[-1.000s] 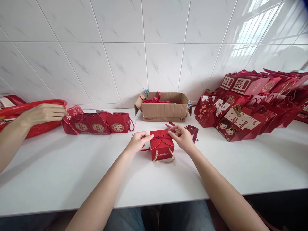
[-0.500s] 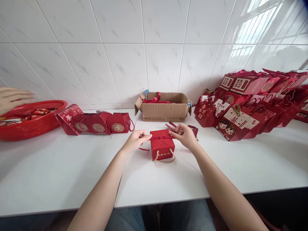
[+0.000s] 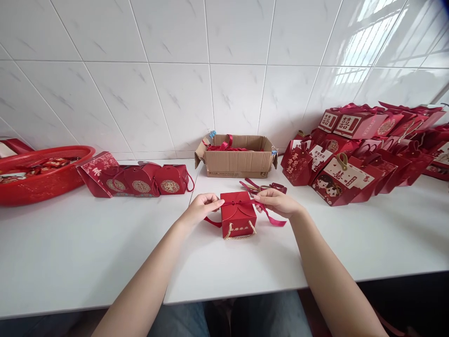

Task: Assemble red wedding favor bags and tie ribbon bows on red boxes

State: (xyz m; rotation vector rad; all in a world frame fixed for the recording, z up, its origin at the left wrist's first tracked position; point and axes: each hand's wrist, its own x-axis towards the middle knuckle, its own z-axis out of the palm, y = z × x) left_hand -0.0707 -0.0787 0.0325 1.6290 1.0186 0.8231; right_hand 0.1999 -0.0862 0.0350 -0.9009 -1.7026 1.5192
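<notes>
Counter (image 3: 122,252): red gift box (image 3: 239,216) sits between left hand (image 3: 204,205) and right hand (image 3: 277,202).
Left hand pinches the ribbon (image 3: 277,222) at the box's top left edge; right hand grips it just off the right edge. Rope handle (image 3: 240,237) hangs on near face.

The left forearm (image 3: 147,267) and right forearm (image 3: 328,267) slant inward from the bottom edge to mid-frame, where left hand (image 3: 202,207) and right hand (image 3: 279,203) pinch, well apart.
</notes>
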